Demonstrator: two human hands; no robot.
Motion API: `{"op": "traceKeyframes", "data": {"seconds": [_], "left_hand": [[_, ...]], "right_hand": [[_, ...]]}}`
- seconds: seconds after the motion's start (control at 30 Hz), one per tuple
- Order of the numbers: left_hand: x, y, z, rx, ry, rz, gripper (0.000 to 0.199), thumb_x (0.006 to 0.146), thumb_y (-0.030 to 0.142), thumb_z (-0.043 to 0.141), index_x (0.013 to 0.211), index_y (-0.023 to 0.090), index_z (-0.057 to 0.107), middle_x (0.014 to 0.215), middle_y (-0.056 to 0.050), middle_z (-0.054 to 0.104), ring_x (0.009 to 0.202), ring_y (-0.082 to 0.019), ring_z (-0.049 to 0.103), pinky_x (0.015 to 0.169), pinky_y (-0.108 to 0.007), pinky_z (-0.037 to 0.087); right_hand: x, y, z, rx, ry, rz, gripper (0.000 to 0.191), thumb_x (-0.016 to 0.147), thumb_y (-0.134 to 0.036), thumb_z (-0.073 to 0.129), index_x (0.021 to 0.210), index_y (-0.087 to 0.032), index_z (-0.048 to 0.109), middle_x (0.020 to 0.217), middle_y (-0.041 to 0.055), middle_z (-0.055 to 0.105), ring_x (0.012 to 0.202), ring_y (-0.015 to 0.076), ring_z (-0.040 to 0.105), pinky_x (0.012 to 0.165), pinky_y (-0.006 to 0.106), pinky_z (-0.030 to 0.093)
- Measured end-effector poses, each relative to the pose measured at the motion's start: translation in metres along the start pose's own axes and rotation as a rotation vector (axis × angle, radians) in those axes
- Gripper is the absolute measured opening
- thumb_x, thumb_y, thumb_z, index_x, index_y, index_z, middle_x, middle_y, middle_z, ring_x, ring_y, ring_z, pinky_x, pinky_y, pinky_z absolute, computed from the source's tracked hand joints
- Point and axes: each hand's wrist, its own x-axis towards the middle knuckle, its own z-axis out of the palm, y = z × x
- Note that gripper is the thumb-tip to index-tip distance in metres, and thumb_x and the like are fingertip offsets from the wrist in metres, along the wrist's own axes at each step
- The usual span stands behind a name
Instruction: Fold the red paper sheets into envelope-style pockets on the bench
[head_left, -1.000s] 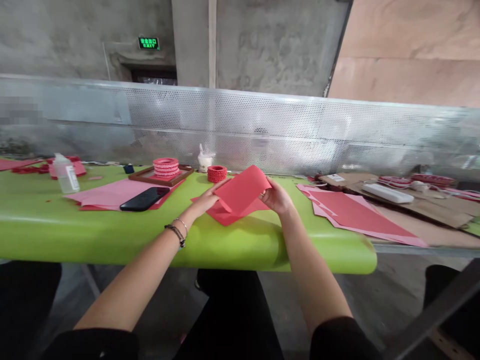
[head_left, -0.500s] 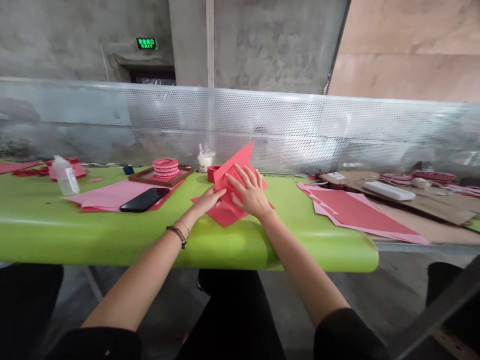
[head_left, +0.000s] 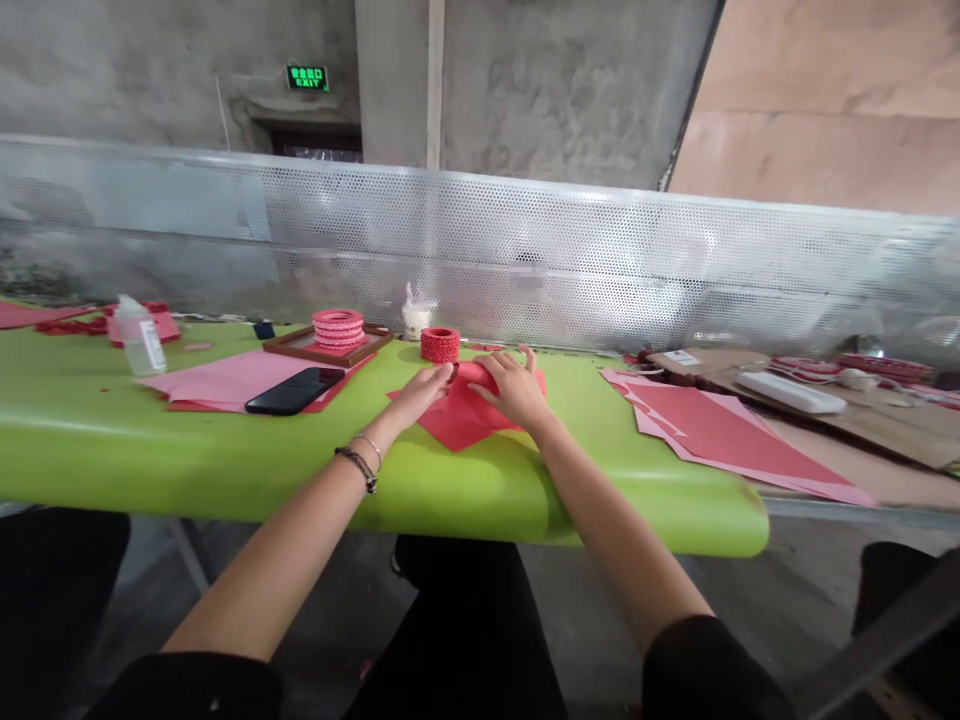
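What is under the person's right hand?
Red paper shows below the right hand and at its sides, on the green tabletop. The part directly beneath the palm and fingers is covered, so whether it is folded there cannot be seen.

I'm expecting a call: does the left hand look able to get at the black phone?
Probably yes: the phone lies uncovered left of the left hand, with nothing standing between them, though that hand is at the red paper.

Diffuse light glares off the perforated panel (head_left: 637, 265), shadow darkens beneath the table (head_left: 225, 470), and edges look stretched.
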Motion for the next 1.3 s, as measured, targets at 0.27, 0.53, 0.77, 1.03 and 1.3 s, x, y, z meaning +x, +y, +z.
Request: {"op": "traceKeyframes", "data": {"seconds": [0.27,0.53,0.77,1.03,1.3], "left_hand": [[-0.002,0.015,-0.004,0.224,0.247,0.273,0.034,0.065,0.030,0.069,0.091,0.019,0.050,0.100,-0.005,0.056,0.087,-0.017,0.055,0.080,-0.032,0.043],[0.011,0.048,-0.006,0.553,-0.075,0.326,0.016,0.077,0.022,0.059,0.091,0.020,0.065,0.098,-0.003,0.068,0.088,-0.018,0.060,0.081,-0.029,0.044],[0.026,0.054,-0.013,0.623,-0.063,0.268,0.012,0.076,0.024,0.061,0.085,0.019,0.067,0.079,-0.002,0.068,0.073,-0.016,0.061,0.066,-0.025,0.044],[0.051,0.043,-0.033,0.531,-0.117,0.198,0.014,0.077,0.029,0.057,0.081,0.019,0.065,0.077,-0.002,0.066,0.073,-0.015,0.060,0.064,-0.024,0.044],[0.060,0.016,-0.049,0.135,-0.244,-0.156,0.055,0.060,0.033,0.068,0.112,0.022,0.055,0.107,-0.008,0.061,0.097,-0.021,0.058,0.073,-0.026,0.048]], "right_hand": [[0.004,0.003,-0.008,0.031,-0.079,0.087,0.025,0.091,-0.030,0.039,0.090,-0.017,0.060,0.078,0.0058,0.067,0.071,0.0183,0.058,0.092,0.043,0.026],[0.018,0.009,-0.027,0.145,-0.226,0.005,0.020,0.085,-0.033,0.049,0.087,-0.016,0.060,0.075,0.0035,0.063,0.061,0.0126,0.050,0.058,0.023,0.033],[0.031,0.027,-0.042,0.287,-0.277,-0.014,0.016,0.082,-0.028,0.051,0.086,-0.016,0.062,0.075,0.0018,0.062,0.063,0.0108,0.048,0.059,0.023,0.033],[0.046,0.054,-0.034,0.365,-0.442,0.027,0.021,0.084,-0.028,0.047,0.069,-0.017,0.057,0.064,-0.0013,0.051,0.056,0.0090,0.041,0.055,0.024,0.030],[0.028,0.078,-0.002,1.001,-0.423,0.425,0.024,0.082,-0.039,0.052,0.072,-0.018,0.056,0.068,-0.0008,0.057,0.059,0.0098,0.052,0.055,0.023,0.040]]}}
